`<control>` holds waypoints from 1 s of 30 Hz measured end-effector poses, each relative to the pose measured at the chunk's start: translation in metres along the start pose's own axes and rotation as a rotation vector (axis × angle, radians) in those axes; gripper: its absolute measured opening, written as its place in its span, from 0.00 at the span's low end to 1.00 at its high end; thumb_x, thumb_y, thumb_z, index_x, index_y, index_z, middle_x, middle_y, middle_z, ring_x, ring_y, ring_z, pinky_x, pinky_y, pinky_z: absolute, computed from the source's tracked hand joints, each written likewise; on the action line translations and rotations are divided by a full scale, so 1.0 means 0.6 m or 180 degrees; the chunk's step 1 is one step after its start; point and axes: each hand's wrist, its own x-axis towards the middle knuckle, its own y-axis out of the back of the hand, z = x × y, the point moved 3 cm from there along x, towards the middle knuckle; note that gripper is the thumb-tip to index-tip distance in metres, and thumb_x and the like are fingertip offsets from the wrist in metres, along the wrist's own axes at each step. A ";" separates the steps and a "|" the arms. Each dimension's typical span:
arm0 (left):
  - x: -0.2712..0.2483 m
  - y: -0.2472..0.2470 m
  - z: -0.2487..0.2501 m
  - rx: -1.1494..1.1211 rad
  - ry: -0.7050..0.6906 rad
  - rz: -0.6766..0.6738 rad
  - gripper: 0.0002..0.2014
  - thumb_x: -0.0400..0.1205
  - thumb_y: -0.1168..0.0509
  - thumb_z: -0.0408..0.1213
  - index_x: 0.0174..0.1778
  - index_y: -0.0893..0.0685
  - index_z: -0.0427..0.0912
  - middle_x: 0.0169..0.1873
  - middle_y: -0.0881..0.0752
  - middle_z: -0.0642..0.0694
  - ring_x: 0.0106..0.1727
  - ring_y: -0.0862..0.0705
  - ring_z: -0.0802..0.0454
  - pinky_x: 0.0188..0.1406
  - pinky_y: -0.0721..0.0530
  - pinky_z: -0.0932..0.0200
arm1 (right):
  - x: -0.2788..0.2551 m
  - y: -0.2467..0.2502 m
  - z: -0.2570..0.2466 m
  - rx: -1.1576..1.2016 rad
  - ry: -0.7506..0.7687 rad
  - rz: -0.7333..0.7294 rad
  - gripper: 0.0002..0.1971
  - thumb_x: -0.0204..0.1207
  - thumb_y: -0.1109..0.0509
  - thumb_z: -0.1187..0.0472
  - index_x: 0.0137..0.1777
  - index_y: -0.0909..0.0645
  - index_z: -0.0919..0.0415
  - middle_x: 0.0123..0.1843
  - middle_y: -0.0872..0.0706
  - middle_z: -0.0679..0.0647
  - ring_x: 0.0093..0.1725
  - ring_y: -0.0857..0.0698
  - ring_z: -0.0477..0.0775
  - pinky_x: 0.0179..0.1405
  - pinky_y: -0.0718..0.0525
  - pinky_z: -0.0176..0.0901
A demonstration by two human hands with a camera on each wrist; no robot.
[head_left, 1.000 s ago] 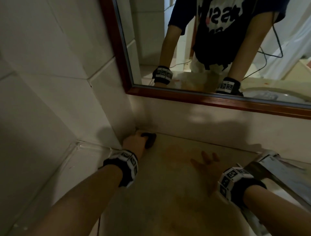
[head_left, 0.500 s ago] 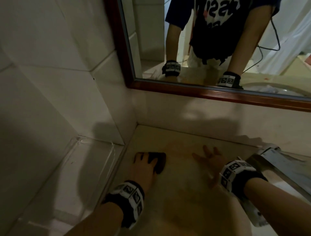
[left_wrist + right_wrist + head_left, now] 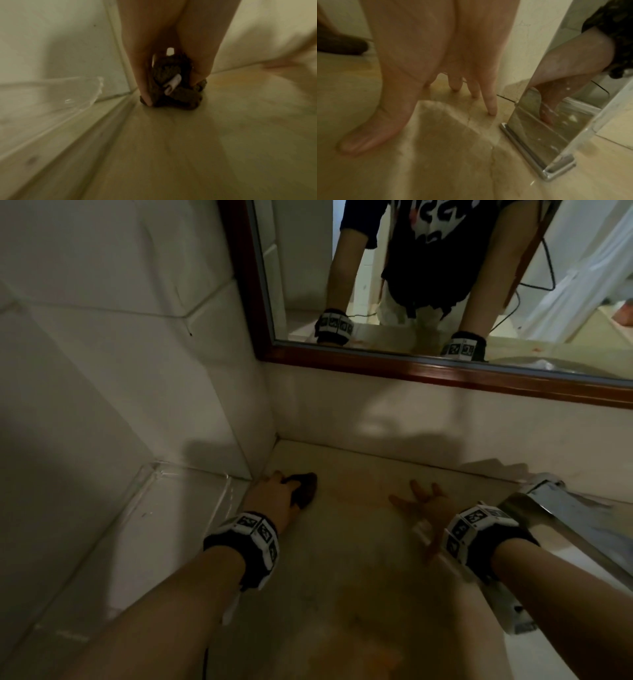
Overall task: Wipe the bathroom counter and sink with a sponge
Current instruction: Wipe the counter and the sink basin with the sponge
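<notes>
My left hand [image 3: 282, 489] grips a dark brown sponge [image 3: 306, 487] and presses it on the beige stone counter [image 3: 342, 594], close to the back-left corner by the tiled wall. In the left wrist view the thumb and fingers curl round the sponge [image 3: 178, 94], which shows a small white tag [image 3: 172, 84]. My right hand [image 3: 423, 503] lies flat on the counter with its fingers spread, to the right of the sponge. The right wrist view shows that hand [image 3: 399, 108] with palm down and nothing in it, and the sponge [image 3: 342, 46] far left.
A chrome fixture [image 3: 555, 508] stands just right of my right hand, its mirrored side [image 3: 539, 135] reflecting my fingers. A clear tray [image 3: 171, 508] sits left of the counter edge. A wood-framed mirror [image 3: 445, 285] hangs on the back wall above.
My left hand pulled the sponge back from the corner, then pushed it forward again towards the corner. The right hand has stayed flat in place.
</notes>
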 end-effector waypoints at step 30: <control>-0.258 -0.074 0.074 -0.0119 -0.0268 -0.0580 0.21 0.77 0.33 0.45 0.68 0.22 0.53 0.63 0.25 0.44 0.64 0.26 0.42 0.62 0.20 0.49 | -0.120 -0.082 -0.046 0.0868 -0.0268 0.0155 0.32 0.84 0.43 0.53 0.83 0.54 0.50 0.85 0.58 0.60 0.83 0.54 0.66 0.83 0.49 0.59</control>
